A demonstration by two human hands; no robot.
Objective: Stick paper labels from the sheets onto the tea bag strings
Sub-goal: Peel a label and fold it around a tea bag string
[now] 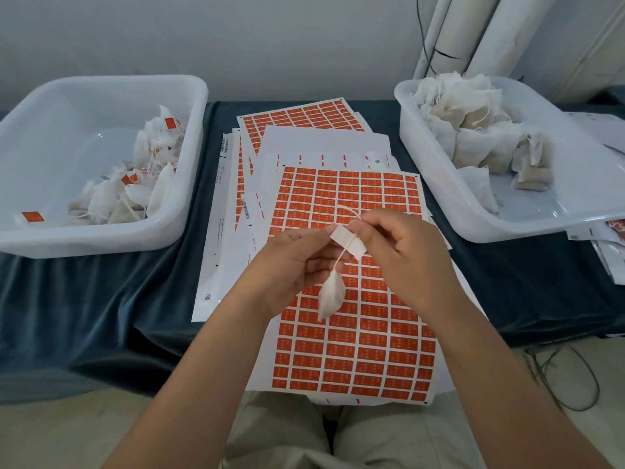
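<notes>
A small white tea bag [332,296] hangs by its string [342,257] above a sheet of orange labels [351,333]. A peeled label [348,242], white back toward me, lies across the string between my two hands. My left hand [294,265] pinches the label's left end. My right hand [402,255] pinches the label's right end together with the upper string, whose loose end curls above the fingers. Both hands hover over the label sheet in the middle of the table.
A white tub [189,137] at the left holds tea bags with orange labels. A second white tub [426,184] at the right holds unlabelled tea bags. More label sheets [301,118] and used backing paper lie behind. White pipes [480,32] stand at the back right.
</notes>
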